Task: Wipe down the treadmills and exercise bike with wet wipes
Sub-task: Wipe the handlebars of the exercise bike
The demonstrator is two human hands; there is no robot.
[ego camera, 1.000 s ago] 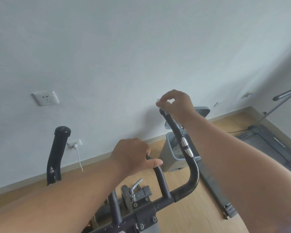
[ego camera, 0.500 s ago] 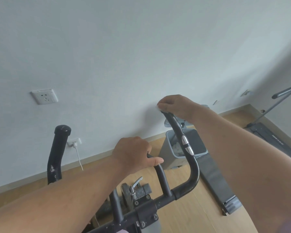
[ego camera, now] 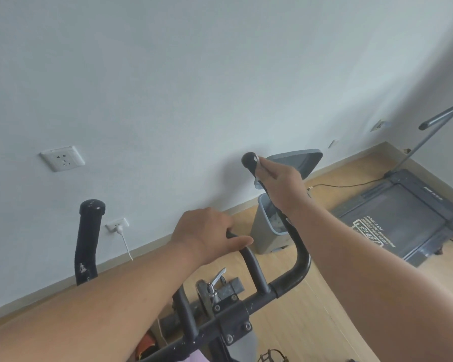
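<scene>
Head view: grey bin [ego camera: 266, 231] by the wall, lid up, white crumpled waste inside. Right hand [ego camera: 283, 189] wraps the exercise bike's [ego camera: 293, 273] right handlebar; no wipe visible in it. It has slid down from the tip since earlier, baring the end cap. Left hand [ego camera: 207, 236] grips the inner bar, unchanged. Treadmill [ego camera: 392, 226] lies far right.

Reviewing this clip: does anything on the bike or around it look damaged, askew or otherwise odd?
Yes. The left handlebar grip has white scuffed patches near its lower end, as if its covering is chipped. The grey bin behind the bike stands with its lid open. Nothing else stands out.
</scene>
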